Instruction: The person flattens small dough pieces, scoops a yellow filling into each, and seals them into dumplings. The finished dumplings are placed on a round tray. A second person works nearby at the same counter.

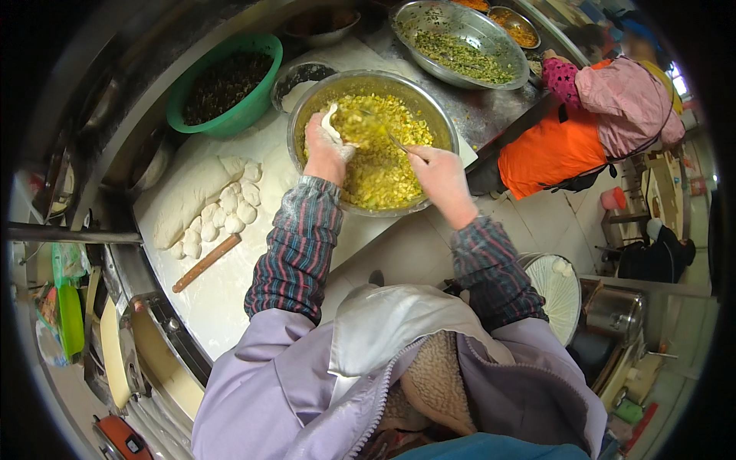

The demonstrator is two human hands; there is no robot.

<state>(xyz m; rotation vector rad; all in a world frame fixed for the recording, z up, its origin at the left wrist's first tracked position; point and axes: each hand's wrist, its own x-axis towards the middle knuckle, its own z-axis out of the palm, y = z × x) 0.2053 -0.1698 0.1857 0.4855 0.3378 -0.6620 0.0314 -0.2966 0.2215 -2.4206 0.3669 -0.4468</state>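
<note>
A large steel bowl (448, 123) of yellow-green chopped filling (385, 178) stands before me. Over its left side my left hand (326, 146), dusted with flour, cups a thin dough wrapper (329, 122). Some filling shows at the wrapper, though motion blurs it. My right hand (440, 178) grips a thin metal utensil (397, 141) whose far end is blurred over the filling. Left of the bowl, several small dough pieces (218, 217) lie beside a long dough mass (192, 195). A wooden rolling pin (207, 263) rests nearer me on the floured worktop (230, 310).
A green plastic basin (270, 72) of dark filling and a small bowl of flour (296, 95) stand at the back left. Behind, to the right, is a steel basin (402, 26) of green filling. A person in an orange apron (552, 149) stands at right, near a round white-covered container (552, 293).
</note>
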